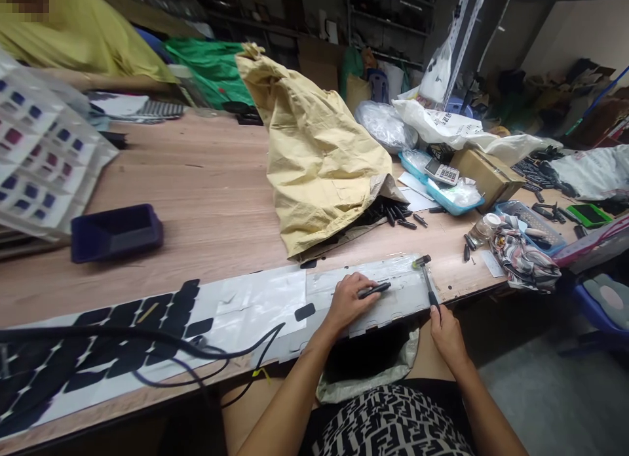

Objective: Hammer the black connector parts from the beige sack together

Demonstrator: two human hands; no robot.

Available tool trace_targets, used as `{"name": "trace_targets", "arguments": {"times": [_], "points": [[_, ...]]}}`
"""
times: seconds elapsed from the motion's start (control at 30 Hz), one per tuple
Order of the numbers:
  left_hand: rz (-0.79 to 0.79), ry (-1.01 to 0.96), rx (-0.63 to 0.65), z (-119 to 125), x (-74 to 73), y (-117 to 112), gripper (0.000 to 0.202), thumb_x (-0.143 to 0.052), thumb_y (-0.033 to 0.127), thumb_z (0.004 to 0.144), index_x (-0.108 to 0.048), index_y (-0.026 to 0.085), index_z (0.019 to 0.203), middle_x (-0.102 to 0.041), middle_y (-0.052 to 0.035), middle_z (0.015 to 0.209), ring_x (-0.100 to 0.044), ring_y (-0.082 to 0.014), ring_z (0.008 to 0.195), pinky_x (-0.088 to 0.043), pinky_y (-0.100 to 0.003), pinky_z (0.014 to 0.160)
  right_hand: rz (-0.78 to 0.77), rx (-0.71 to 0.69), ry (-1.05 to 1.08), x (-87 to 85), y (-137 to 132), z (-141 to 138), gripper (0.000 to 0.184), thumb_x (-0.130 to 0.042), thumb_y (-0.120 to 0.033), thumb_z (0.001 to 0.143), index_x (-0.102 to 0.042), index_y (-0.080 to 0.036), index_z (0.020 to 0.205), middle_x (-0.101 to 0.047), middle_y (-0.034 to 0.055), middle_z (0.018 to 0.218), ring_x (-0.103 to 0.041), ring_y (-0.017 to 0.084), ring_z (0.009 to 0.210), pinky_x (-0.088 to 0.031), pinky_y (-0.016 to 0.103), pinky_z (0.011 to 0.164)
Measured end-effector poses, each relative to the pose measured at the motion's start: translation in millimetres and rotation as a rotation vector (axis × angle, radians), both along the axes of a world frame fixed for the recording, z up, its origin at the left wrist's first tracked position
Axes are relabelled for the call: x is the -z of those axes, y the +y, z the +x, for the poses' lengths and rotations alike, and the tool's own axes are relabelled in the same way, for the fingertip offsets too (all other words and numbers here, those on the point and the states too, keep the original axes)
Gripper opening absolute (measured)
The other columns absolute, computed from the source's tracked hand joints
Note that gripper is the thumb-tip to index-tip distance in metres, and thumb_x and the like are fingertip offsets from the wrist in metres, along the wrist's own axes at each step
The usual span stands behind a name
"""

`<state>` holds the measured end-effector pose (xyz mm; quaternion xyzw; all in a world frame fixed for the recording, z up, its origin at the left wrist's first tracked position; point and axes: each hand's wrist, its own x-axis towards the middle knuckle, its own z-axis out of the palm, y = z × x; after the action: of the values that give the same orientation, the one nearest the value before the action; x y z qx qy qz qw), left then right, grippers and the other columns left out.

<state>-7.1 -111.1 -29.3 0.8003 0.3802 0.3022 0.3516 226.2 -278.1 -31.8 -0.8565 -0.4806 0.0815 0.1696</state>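
Note:
My left hand [350,300] is closed around a short black cylindrical piece [376,290], which points to the right above the grey-white board [393,312] at the table's edge. In my right hand [445,331] is the dark handle of a small hammer [428,282]. Its head, yellow-green at one end and black at the other, lies over the board's right end. Below the edge, between my arms, an open sack [410,358] shows a dark inside. Left of my left hand, a black rounded patch [304,312] lies near the board.
A large tan sack [319,148] spills black pieces [393,213] onto the table. Black patches [132,331] lie on white sheeting at left, crossed by a cable [162,338]. Beyond are a dark blue tray [116,233], a glass jar [484,228] and a person in yellow [98,33].

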Motion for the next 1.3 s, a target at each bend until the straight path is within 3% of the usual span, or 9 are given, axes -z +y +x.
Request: {"name": "trace_targets", "arguments": {"times": [0.17, 0.27, 0.37, 0.57, 0.67, 0.83, 1.03, 1.17, 1.3], "points": [[0.070, 0.036, 0.172, -21.3, -7.1, -50.9, 0.015, -0.075, 0.032, 0.077, -0.076, 0.028, 0.091, -0.066, -0.0046, 0.103, -0.056, -0.0251, 0.103, -0.043, -0.041, 0.093, 0.026, -0.011, -0.018, 5.5, -1.2, -0.3, 0.047, -0.028, -0.045, 0.101, -0.065, -0.017, 0.095, -0.067, 0.0108, 0.084, -0.064, 0.021, 0.076, -0.042, 0.028, 0.069], [0.058, 0.048, 0.198, -24.3, -10.2, -59.3, 0.022, -0.079, 0.037, 0.073, -0.075, 0.027, 0.093, -0.066, -0.0054, 0.109, -0.055, -0.0264, 0.108, -0.044, -0.041, 0.096, 0.043, -0.010, -0.050, 7.5, -1.3, -1.1, 0.049, -0.027, -0.046, 0.102, -0.065, -0.016, 0.092, -0.064, 0.0102, 0.081, -0.063, 0.022, 0.075, -0.042, 0.029, 0.068], [0.025, 0.022, 0.039, -20.1, -11.3, -31.0, 0.026, -0.071, 0.038, 0.081, -0.072, 0.026, 0.104, -0.067, -0.0060, 0.106, -0.057, -0.0248, 0.104, -0.046, -0.039, 0.095, 0.070, -0.015, -0.068, 8.6, -0.8, -1.7, 0.050, -0.027, -0.047, 0.102, -0.064, -0.016, 0.091, -0.063, 0.0090, 0.078, -0.061, 0.021, 0.073, -0.042, 0.029, 0.067], [0.098, 0.193, -0.579, -19.6, -8.1, 71.2, 0.034, -0.052, 0.027, 0.089, -0.064, 0.017, 0.119, -0.063, -0.0144, 0.118, -0.053, -0.0310, 0.116, -0.042, -0.045, 0.103, 0.096, -0.033, -0.058, 9.1, -1.6, -1.2, 0.048, -0.027, -0.045, 0.102, -0.065, -0.017, 0.093, -0.062, 0.0088, 0.079, -0.061, 0.021, 0.074, -0.044, 0.029, 0.068], [0.073, 0.337, -0.692, -24.0, -4.3, 99.3, 0.034, -0.047, 0.022, 0.090, -0.063, 0.013, 0.119, -0.061, -0.0177, 0.114, -0.053, -0.0340, 0.114, -0.043, -0.048, 0.100, 0.087, -0.021, -0.047, 9.4, -2.5, -1.2, 0.046, -0.028, -0.044, 0.102, -0.064, -0.018, 0.092, -0.060, 0.0072, 0.076, -0.061, 0.022, 0.072, -0.044, 0.030, 0.067], [0.048, 0.481, -0.658, -25.9, 4.1, 110.1, 0.029, -0.053, 0.023, 0.088, -0.066, 0.015, 0.112, -0.059, -0.0171, 0.107, -0.049, -0.0362, 0.114, -0.043, -0.049, 0.095, 0.095, -0.020, -0.041, 9.6, -2.8, -2.4, 0.045, -0.029, -0.044, 0.102, -0.065, -0.017, 0.094, -0.059, 0.0065, 0.075, -0.061, 0.022, 0.073, -0.045, 0.030, 0.068], [0.122, 0.452, -0.616, -26.7, 0.4, 100.2, 0.023, -0.063, 0.034, 0.085, -0.072, 0.021, 0.102, -0.060, -0.0149, 0.107, -0.046, -0.0368, 0.112, -0.042, -0.048, 0.094, 0.080, -0.009, -0.029, 9.2, -2.3, -3.4, 0.046, -0.029, -0.043, 0.102, -0.066, -0.016, 0.099, -0.060, 0.0086, 0.081, -0.062, 0.023, 0.078, -0.046, 0.030, 0.072], [0.142, 0.283, -0.352, -16.6, -3.3, 63.0, 0.020, -0.064, 0.035, 0.086, -0.073, 0.024, 0.100, -0.067, -0.0080, 0.102, -0.053, -0.0287, 0.102, -0.043, -0.042, 0.091, 0.106, -0.012, -0.033, 11.3, -2.8, -4.2, 0.047, -0.029, -0.043, 0.102, -0.066, -0.015, 0.102, -0.060, 0.0091, 0.082, -0.061, 0.022, 0.079, -0.046, 0.029, 0.073], [0.063, 0.187, -0.082, 2.3, 4.8, 19.5, 0.017, -0.069, 0.034, 0.084, -0.075, 0.026, 0.097, -0.069, -0.0035, 0.089, -0.055, -0.0238, 0.095, -0.043, -0.037, 0.088, 0.089, 0.002, -0.051, 13.2, -2.9, -4.2, 0.050, -0.027, -0.045, 0.102, -0.067, -0.013, 0.099, -0.059, 0.0088, 0.078, -0.060, 0.022, 0.075, -0.045, 0.030, 0.070]]}}
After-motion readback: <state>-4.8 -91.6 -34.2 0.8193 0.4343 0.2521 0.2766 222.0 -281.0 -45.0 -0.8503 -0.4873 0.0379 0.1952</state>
